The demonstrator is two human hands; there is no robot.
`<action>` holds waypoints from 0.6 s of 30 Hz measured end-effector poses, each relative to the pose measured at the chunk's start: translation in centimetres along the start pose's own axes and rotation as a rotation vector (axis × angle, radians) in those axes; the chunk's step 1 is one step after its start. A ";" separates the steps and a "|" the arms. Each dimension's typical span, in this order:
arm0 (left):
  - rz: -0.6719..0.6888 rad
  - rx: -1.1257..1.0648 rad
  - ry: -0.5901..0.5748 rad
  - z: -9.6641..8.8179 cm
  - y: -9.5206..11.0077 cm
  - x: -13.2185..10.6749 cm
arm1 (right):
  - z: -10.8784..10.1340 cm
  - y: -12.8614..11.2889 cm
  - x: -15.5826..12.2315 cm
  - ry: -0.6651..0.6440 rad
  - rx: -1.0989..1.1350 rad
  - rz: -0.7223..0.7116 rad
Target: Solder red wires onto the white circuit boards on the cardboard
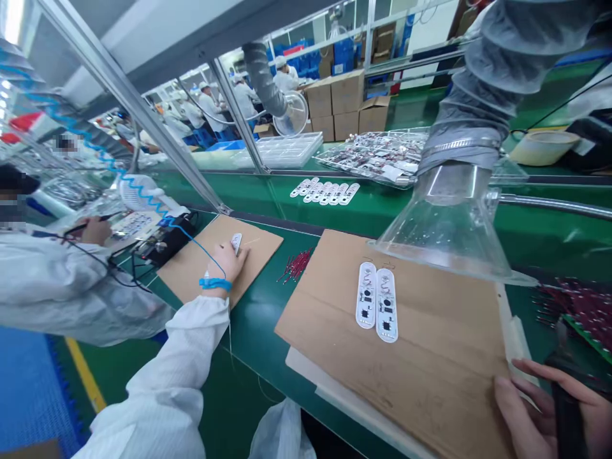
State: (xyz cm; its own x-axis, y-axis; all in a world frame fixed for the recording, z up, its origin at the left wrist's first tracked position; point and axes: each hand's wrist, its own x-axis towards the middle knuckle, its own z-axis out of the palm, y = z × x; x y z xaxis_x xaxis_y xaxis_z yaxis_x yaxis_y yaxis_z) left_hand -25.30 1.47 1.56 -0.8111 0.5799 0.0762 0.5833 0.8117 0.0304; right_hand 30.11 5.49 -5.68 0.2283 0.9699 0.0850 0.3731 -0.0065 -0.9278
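Note:
My left hand [225, 262], a blue wrist strap [215, 284] below it, rests on the left cardboard sheet [191, 280]. Its fingers close on a small white circuit board [236, 241], whose upper end sticks out past them. At the lower right, my right hand [540, 408] holds a black-handled tool [568, 408]; its exact kind is not clear. Two long white circuit boards [366, 296] with rounded ends lie side by side on the right cardboard sheet [329, 331]. Thin bits of wire [388, 265] lie just above them.
Red wires [296, 264] lie between the cardboard sheets, more red wires [574, 306] at right. A clear fume hood [449, 223] hangs over the right sheet. Several white boards [327, 191] sit on the green belt [268, 197]. A co-worker's sleeve [71, 280] is at left.

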 end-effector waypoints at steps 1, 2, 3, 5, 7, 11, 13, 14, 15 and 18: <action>-0.020 0.013 0.003 0.3 -0.7 0.2 | 0.1 0.1 0.1 -0.004 0.008 0.000; -0.023 0.023 0.006 0.7 -1.1 0.2 | 0.1 0.1 0.1 -0.002 0.010 0.005; -0.017 0.030 0.007 1.0 -1.3 0.1 | 0.1 -0.1 0.0 0.003 0.007 0.015; 0.021 0.041 -0.003 1.3 -1.5 -0.2 | 0.1 -0.9 -0.4 0.000 -0.017 0.024; 0.081 0.049 -0.025 1.2 -1.6 -0.2 | 0.0 -1.8 -0.8 -0.004 -0.049 -0.010; 0.219 0.054 -0.090 0.1 -1.0 0.5 | -0.1 -1.8 -1.4 -0.023 -0.059 -0.115; 0.263 0.039 -0.115 -0.5 0.7 0.0 | -0.1 -1.1 -1.5 -0.020 -0.042 -0.140; 0.288 0.013 -0.126 -0.6 2.1 -0.7 | -0.1 -0.7 -1.5 -0.017 -0.033 -0.145; 0.326 -0.023 -0.141 -0.7 3.7 -1.9 | -0.1 -0.4 -1.5 -0.014 -0.023 -0.145; 0.561 -0.204 -0.213 -0.6 9.8 -6.6 | -0.2 0.3 -1.5 -0.016 0.001 -0.128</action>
State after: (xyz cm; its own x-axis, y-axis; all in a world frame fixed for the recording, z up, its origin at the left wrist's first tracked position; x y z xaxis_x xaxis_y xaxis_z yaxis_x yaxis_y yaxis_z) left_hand -14.20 5.50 1.96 -0.3579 0.9316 -0.0635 0.9020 0.3625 0.2343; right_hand 30.05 4.03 -6.04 0.1643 0.9666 0.1966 0.3972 0.1176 -0.9102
